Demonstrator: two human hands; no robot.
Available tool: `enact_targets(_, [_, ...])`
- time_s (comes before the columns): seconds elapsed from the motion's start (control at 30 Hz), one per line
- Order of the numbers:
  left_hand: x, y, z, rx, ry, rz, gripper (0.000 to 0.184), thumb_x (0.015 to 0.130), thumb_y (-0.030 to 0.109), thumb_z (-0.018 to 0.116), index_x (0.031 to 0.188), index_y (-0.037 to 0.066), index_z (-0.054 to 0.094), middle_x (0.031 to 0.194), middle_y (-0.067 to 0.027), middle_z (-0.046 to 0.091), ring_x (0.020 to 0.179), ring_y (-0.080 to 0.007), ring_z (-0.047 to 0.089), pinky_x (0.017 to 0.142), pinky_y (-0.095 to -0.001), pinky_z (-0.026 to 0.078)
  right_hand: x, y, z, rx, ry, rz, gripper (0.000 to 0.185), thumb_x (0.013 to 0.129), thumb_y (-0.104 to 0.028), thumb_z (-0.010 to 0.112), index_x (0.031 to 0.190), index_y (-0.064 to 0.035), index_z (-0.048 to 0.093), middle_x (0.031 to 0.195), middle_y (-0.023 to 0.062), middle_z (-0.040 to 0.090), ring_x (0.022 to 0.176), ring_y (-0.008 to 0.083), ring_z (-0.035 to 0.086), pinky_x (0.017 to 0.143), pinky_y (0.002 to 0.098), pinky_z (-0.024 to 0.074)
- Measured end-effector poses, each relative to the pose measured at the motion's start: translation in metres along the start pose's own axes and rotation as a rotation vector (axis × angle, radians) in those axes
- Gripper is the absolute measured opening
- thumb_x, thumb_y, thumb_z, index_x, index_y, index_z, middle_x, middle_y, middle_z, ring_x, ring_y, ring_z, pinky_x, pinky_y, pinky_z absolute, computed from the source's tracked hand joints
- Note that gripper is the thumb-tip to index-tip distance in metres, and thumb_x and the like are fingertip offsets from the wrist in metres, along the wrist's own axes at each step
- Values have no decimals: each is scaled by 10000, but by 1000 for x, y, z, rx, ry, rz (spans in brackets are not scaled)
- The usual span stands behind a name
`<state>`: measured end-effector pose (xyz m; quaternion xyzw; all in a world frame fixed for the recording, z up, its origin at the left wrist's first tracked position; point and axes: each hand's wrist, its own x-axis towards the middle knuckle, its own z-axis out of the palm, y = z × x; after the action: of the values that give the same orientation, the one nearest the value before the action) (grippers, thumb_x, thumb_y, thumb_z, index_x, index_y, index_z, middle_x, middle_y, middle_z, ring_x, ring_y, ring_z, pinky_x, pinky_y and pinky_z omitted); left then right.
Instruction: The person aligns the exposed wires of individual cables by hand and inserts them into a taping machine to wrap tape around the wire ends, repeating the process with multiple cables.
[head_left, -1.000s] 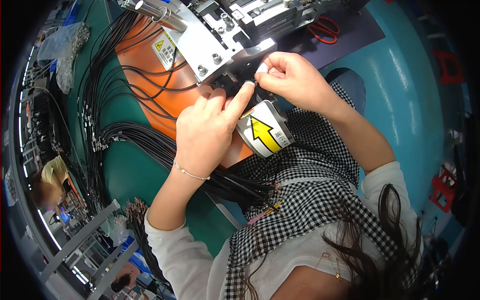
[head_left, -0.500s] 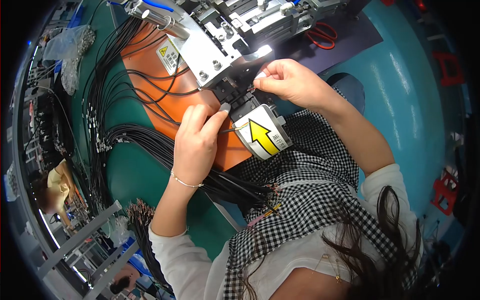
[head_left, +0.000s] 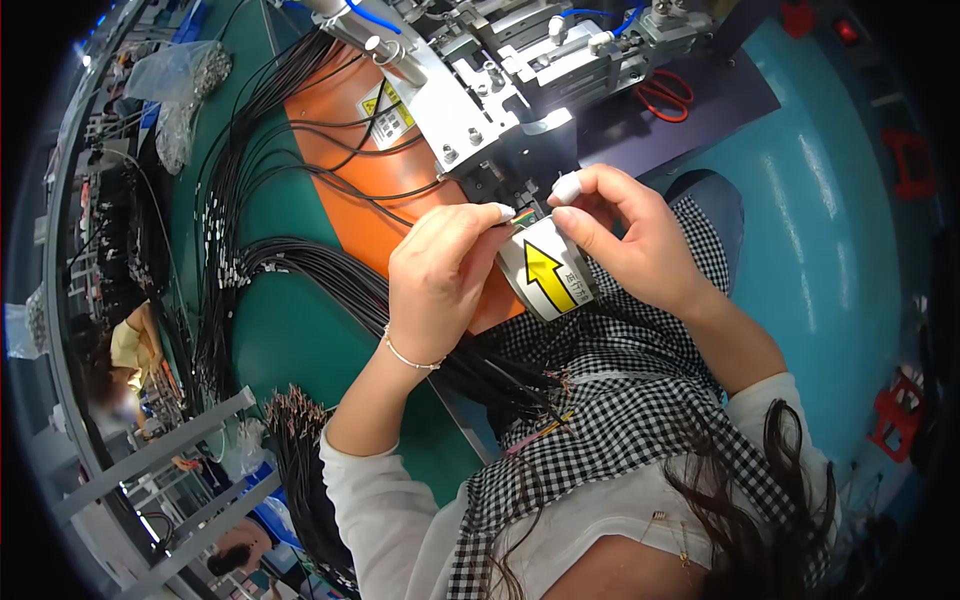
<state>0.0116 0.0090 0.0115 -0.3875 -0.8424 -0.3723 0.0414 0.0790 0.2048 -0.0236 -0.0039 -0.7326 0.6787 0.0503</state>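
My left hand [head_left: 440, 265] is closed in a pinch on the end of a black cable, and its coloured wires [head_left: 522, 216] fan out beyond my fingertips. Most of that cable is hidden by the hand. My right hand [head_left: 640, 235] is just to the right of the wires, with thumb and index finger a little apart and nothing visible between them. A white finger cot [head_left: 567, 187] covers one fingertip. Both hands are in front of the metal machine [head_left: 460, 110], above its white guard [head_left: 545, 265] with a yellow arrow.
Bundled black cables [head_left: 320, 270] run over the green table [head_left: 290, 340] and an orange panel [head_left: 345, 205]. Red-handled scissors [head_left: 668, 95] rest on the dark surface behind. More cables with stripped ends [head_left: 295, 410] hang at lower left. A person [head_left: 135, 345] sits at far left.
My left hand has lifted the cable end from the machine's front, so its coloured wires now show. My right hand has drawn back from the machine and its pinch has loosened. The camera view has shifted.
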Motion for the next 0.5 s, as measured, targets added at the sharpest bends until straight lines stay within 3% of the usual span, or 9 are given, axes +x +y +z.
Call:
enact_targets(0.17, [5, 10, 8, -59, 17, 9, 146, 799, 17, 678, 938, 42, 642, 816, -98, 652, 702, -265, 632, 604, -307, 495, 5, -6, 2, 178, -64, 58, 106, 929, -44, 584, 1029, -8, 588, 936, -16, 604, 855, 34, 569, 744, 192, 473])
enact_targets(0.3, [11, 16, 8, -145, 2, -106, 109, 833, 22, 668, 939, 28, 643, 757, -102, 645, 636, -227, 629, 575, -281, 489, 11, -9, 3, 405, -78, 72, 93, 926, -27, 579, 1017, -10, 590, 931, -13, 604, 839, 36, 572, 727, 186, 472])
enact_targets(0.4, [11, 19, 8, -241, -9, -209, 80, 866, 22, 650, 946, 18, 649, 705, -90, 646, 593, -149, 630, 541, -244, 474, 13, -12, 8, 497, -84, 53, 83, 921, -14, 580, 1003, -12, 592, 928, -8, 607, 833, 34, 574, 715, 182, 472])
enact_targets(0.5, [11, 19, 9, -323, 14, -216, 70, 880, 22, 640, 949, 14, 651, 697, -75, 652, 596, -110, 628, 535, -225, 470, 15, -12, 11, 530, -32, 38, 110, 914, -83, 620, 980, 4, 606, 867, -3, 635, 776, 35, 592, 702, 193, 496])
